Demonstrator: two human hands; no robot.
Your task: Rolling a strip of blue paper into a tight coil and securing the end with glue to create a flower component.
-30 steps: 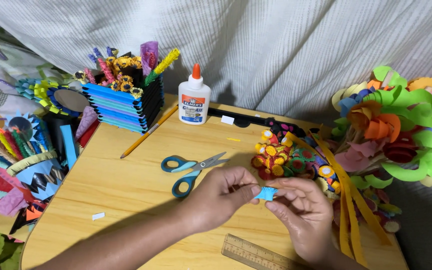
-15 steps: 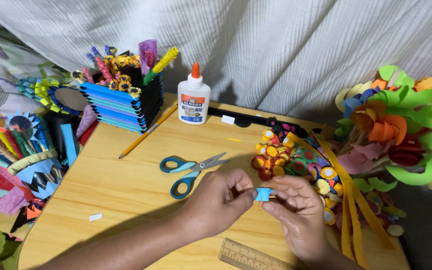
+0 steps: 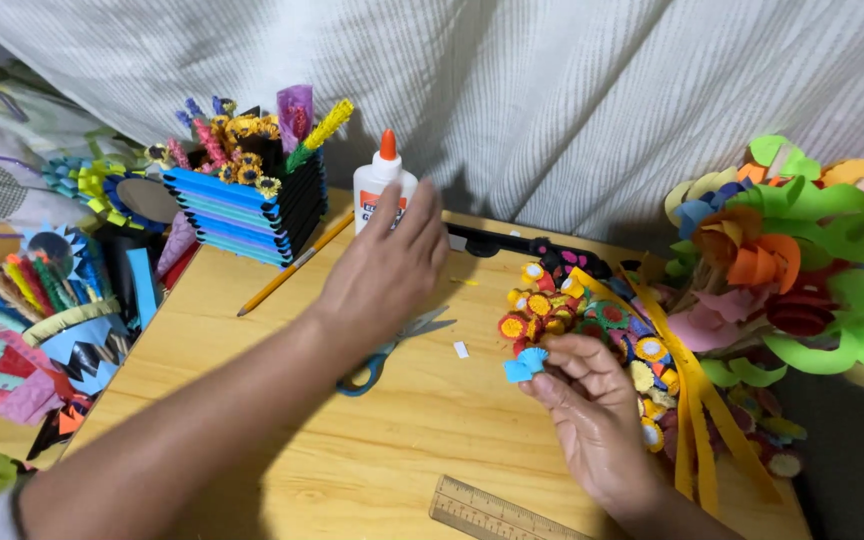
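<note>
Reaching away from the work, the left hand (image 3: 384,270) has left the small blue pleated paper piece (image 3: 525,365) that both hands were pinching half a second ago; it now hangs over the wooden table (image 3: 352,470), just short of the white glue bottle with the orange cap (image 3: 380,184) and above the blue-handled scissors (image 3: 382,355), whose handles and blade tips peek out beneath it. Its fingers are loosely spread and extended, holding nothing. The right hand (image 3: 592,415) has stayed near the table's right side and alone holds the blue piece, pinched between thumb and fingertips, close beside the cluster of small rolled paper flowers (image 3: 572,310). A yellow pencil (image 3: 292,265) lies left of the reaching hand, and a wooden ruler (image 3: 482,515) sits at the table's near edge.
</note>
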